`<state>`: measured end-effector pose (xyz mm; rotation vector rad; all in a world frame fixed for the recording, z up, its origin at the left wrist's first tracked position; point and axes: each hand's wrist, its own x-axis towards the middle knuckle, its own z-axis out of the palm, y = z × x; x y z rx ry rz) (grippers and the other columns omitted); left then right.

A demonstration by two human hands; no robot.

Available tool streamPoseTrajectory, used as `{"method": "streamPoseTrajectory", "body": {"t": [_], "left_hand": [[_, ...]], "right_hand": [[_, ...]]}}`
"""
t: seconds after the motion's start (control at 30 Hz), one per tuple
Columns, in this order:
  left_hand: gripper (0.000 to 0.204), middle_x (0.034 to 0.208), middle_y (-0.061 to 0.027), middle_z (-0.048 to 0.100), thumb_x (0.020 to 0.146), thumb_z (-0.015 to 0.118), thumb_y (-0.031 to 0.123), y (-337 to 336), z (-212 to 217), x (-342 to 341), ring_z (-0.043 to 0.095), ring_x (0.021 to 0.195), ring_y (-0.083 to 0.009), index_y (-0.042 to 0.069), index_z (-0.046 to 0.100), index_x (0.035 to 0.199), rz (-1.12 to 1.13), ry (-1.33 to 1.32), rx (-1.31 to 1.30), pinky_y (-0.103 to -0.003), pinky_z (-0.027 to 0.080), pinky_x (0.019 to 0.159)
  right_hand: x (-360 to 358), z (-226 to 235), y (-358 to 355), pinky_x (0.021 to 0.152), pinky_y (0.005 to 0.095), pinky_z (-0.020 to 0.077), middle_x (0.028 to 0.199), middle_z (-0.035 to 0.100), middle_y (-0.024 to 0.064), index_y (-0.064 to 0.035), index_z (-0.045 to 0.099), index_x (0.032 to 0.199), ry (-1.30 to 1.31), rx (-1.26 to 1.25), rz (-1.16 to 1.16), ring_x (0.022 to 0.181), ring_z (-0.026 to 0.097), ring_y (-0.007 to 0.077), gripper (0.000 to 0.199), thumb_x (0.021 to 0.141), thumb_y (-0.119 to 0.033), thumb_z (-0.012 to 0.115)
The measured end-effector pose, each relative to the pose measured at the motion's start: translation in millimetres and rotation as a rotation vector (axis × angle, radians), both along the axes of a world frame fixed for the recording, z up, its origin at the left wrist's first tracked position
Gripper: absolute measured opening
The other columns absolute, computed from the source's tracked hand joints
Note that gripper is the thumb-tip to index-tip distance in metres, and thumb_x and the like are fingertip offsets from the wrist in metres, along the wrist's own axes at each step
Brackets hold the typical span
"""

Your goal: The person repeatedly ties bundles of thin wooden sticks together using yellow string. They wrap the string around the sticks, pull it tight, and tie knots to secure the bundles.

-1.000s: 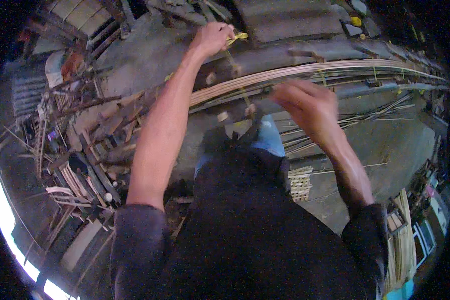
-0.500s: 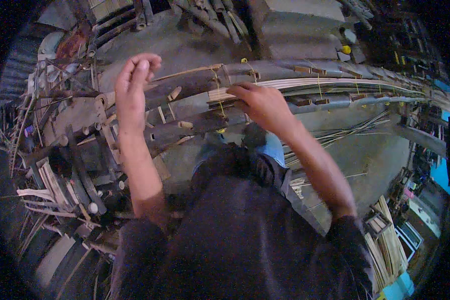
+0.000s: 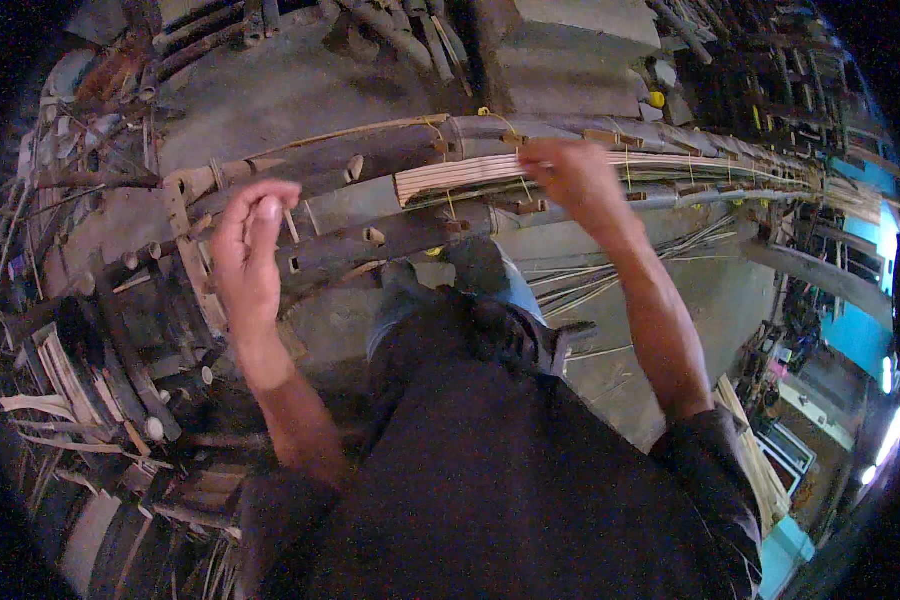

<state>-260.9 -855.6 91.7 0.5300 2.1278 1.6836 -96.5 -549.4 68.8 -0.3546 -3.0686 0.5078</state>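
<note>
A long bundle of pale, thin bamboo-like strips (image 3: pixel 460 178) lies lengthwise between two dark bamboo poles (image 3: pixel 350 240), its cut ends facing left. My right hand (image 3: pixel 578 182) is over the bundle, fingers bent together and slightly blurred. Its fingertips are at the strips' upper side; whether they grip any is hidden. To the left of the bundle's end, my left hand (image 3: pixel 248 255) is raised over the frame, fingers curled and thumb against them. Anything inside it cannot be made out. Yellow ties (image 3: pixel 450 203) cross the poles and strips.
Short wooden pegs (image 3: pixel 373 236) stick out of the poles. Loose thin strips (image 3: pixel 620 265) lie on the floor at right, beyond my legs. Bamboo pieces (image 3: pixel 65 375) are piled at left, and thick poles (image 3: pixel 400 35) lie at the far side.
My right hand has moved right along the bundle, uncovering more of its left end. My left hand has come down nearer to the frame. The whole view has shifted slightly.
</note>
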Motion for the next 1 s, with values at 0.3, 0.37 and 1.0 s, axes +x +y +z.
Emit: {"method": "streamPoseTrajectory", "body": {"t": [0.3,0.37,1.0], "left_hand": [[0.038,0.118,-0.0176,0.061,0.092,0.055,0.028,151,-31,77,0.059,0.107,-0.0367,0.004,0.056,0.121,-0.626,0.391,-0.464,-0.043,0.045,0.094],[0.040,0.120,-0.0186,0.060,0.092,0.055,0.029,159,-36,88,0.057,0.110,-0.0386,0.004,0.055,0.124,-0.657,0.472,-0.646,-0.045,0.045,0.095],[0.025,0.078,-0.0190,0.066,0.089,0.056,0.026,199,-81,92,0.064,0.076,-0.0397,0.006,0.068,0.082,-0.497,0.332,-0.542,-0.049,0.050,0.071]], "right_hand": [[178,-52,-23,0.071,0.0301,0.0513,0.090,0.069,0.0111,-0.0028,0.064,0.106,-0.443,-0.814,-0.169,0.078,0.065,0.0168,0.025,0.081,-0.007,0.065],[175,-63,-47,0.076,0.0305,0.0504,0.095,0.068,0.0121,-0.0039,0.062,0.111,-0.189,-1.209,-0.439,0.084,0.065,0.0182,0.030,0.082,-0.007,0.065],[-124,-61,81,0.074,0.0432,0.0491,0.089,0.067,0.0159,-0.0011,0.066,0.093,-0.013,-0.544,-0.218,0.082,0.064,0.0320,0.048,0.089,-0.045,0.049]]}}
